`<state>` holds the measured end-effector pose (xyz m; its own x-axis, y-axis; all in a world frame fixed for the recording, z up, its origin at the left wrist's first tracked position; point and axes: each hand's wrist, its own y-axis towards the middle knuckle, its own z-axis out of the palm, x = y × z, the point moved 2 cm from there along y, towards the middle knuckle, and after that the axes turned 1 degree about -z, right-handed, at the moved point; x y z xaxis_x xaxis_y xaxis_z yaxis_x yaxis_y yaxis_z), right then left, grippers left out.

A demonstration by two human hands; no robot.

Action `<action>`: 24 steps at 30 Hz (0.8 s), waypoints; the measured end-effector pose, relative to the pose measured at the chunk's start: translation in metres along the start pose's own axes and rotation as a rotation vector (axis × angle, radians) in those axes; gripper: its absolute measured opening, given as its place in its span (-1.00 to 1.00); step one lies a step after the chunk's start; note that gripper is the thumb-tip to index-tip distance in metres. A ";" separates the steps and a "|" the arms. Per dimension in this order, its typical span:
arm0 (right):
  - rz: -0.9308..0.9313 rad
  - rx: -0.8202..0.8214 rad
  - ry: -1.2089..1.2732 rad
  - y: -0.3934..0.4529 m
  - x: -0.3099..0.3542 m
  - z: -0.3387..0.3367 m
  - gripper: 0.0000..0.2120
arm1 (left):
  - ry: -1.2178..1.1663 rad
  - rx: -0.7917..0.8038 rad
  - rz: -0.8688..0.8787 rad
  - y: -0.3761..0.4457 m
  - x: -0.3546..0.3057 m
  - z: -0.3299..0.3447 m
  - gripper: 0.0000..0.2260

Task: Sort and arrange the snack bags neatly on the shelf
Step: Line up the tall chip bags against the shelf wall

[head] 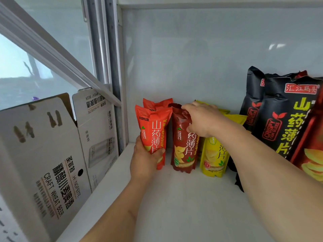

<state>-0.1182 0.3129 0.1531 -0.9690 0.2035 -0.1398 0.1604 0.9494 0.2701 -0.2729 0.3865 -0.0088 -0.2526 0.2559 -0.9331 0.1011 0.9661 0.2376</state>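
Small snack bags stand upright in a row on the white shelf (183, 198). My left hand (143, 159) grips the lower part of an orange-red bag (153, 126) at the row's left end; a second orange-red bag (157, 104) stands behind it. My right hand (201, 119) holds the upper part of a dark red bag (183, 152) just to the right. A yellow bag (214, 158) stands beside that, partly hidden by my right wrist, with more yellow bags behind. Large black bags (283, 123) lean at the far right.
A white back panel closes the shelf behind the bags. A metal upright (113, 67) marks the shelf's left edge. Beyond it stand cardboard beer cartons (43, 154). A red-edged large bag (312, 154) sits at the far right.
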 end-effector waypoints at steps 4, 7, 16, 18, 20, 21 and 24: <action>0.013 0.028 0.028 0.004 0.000 -0.006 -0.15 | -0.008 0.008 -0.004 0.007 0.002 0.003 -0.18; 0.036 0.014 0.093 0.008 -0.003 -0.013 -0.12 | -0.025 0.024 -0.012 0.013 0.006 0.004 -0.16; -0.032 -0.111 0.322 0.052 0.004 -0.032 -0.48 | -0.068 0.059 -0.013 0.021 0.013 0.007 -0.14; -0.068 -0.059 0.306 0.065 0.018 -0.035 -0.52 | -0.071 0.056 -0.006 0.020 0.016 0.006 -0.15; -0.087 -0.006 0.290 0.076 0.028 -0.036 -0.56 | -0.071 0.051 -0.003 0.020 0.019 0.003 -0.15; -0.089 0.015 0.280 0.081 0.032 -0.035 -0.57 | -0.070 0.052 0.000 0.020 0.021 0.003 -0.15; -0.072 0.084 0.209 0.094 0.040 -0.032 -0.56 | -0.071 0.062 0.011 0.020 0.024 0.001 -0.16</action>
<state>-0.1478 0.4030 0.2030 -0.9949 0.0890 0.0467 0.0962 0.9779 0.1855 -0.2757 0.4117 -0.0264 -0.1821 0.2609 -0.9480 0.1633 0.9588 0.2325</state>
